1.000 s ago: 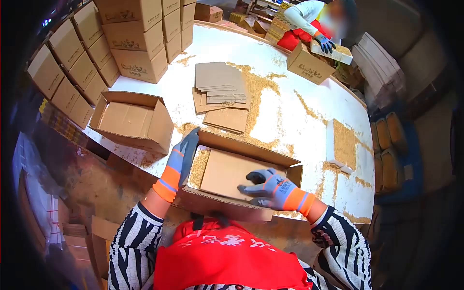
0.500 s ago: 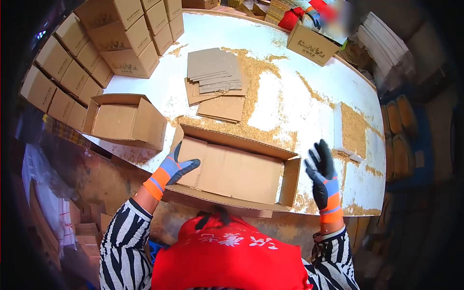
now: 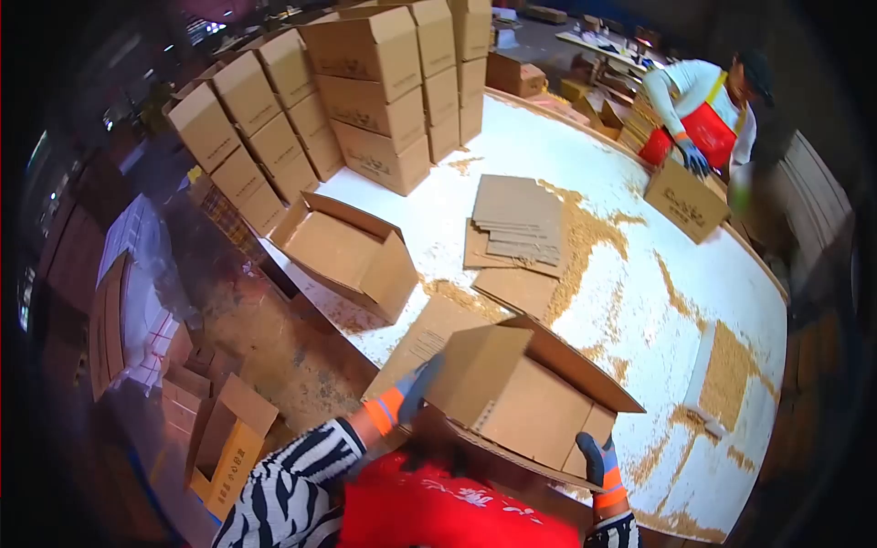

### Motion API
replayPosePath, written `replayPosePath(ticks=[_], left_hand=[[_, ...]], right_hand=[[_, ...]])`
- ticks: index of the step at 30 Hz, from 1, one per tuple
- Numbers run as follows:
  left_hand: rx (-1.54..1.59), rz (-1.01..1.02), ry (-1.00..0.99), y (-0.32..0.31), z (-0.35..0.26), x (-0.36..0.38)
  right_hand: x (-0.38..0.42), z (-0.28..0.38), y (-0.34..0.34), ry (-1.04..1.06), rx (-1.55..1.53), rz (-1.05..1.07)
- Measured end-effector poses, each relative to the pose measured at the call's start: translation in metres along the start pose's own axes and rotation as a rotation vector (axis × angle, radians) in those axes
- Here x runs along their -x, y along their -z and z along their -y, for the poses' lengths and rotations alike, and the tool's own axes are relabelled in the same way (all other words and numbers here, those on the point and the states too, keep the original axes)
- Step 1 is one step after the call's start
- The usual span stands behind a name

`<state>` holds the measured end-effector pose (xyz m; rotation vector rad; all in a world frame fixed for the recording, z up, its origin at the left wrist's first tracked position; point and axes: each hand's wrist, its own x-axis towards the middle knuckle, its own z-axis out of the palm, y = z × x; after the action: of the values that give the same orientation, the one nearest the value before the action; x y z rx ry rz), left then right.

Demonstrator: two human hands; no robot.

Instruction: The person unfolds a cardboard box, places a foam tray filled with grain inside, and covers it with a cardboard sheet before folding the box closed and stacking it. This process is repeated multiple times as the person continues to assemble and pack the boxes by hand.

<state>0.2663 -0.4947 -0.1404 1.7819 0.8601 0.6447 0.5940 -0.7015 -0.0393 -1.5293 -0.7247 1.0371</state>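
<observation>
white counter (image 3: 639, 274) strewn with golden-brown granules carries stacked brown cardboard boxes (image 3: 375, 100) at its far left. at the near edge, the gloved left hand (image 3: 417, 391) and right hand (image 3: 598, 461), both partly curled, grip opposite ends of an open brown cardboard carton (image 3: 539, 411); flat grey-brown cardboard sheets (image 3: 519, 219) lie beyond.

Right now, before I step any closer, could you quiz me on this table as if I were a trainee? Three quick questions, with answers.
1. True or false: the left hand and right hand are on the same box.
2. What is stacked flat on the table? a) bottles b) cardboard sheets c) towels
3. Fill in: the co-worker is at the ____ side of the table, seen from the camera.

Key: 1 true; 2 b; 3 far
</observation>
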Motion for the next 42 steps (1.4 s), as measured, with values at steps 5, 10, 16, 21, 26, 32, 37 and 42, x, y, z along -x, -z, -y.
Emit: replayPosePath(ticks=[5,10,16,21,26,32,37,42], left_hand=[[0.279,-0.070,-0.009,0.039,-0.065,-0.029],[0.751,-0.153,-0.025,0.207,-0.106,-0.082],[-0.267,-0.160,0.101,0.411,-0.089,-0.099],[-0.572,-0.072,0.231,0.440,0.019,-0.103],[-0.548,-0.044,0.221,0.451,0.056,-0.136],[-0.040,-0.035,0.141,0.425,0.103,-0.134],[0.543,-0.476,0.182,0.375,0.146,-0.112],[0.347,-0.754,0.340,0.363,0.115,-0.103]], right_hand=[[-0.017,0.012,-0.020,0.150,-0.058,0.015],[-0.062,0.085,-0.152,0.171,-0.280,0.017],[-0.144,0.103,-0.312,0.287,-0.478,0.164],[-0.180,0.107,-0.351,0.165,-0.371,0.226],[-0.205,0.120,-0.358,0.154,-0.176,0.204],[-0.202,0.132,-0.381,0.133,-0.376,0.076],[-0.217,0.131,-0.393,0.045,-0.388,0.134],[-0.220,0.124,-0.399,0.083,-0.435,0.110]])
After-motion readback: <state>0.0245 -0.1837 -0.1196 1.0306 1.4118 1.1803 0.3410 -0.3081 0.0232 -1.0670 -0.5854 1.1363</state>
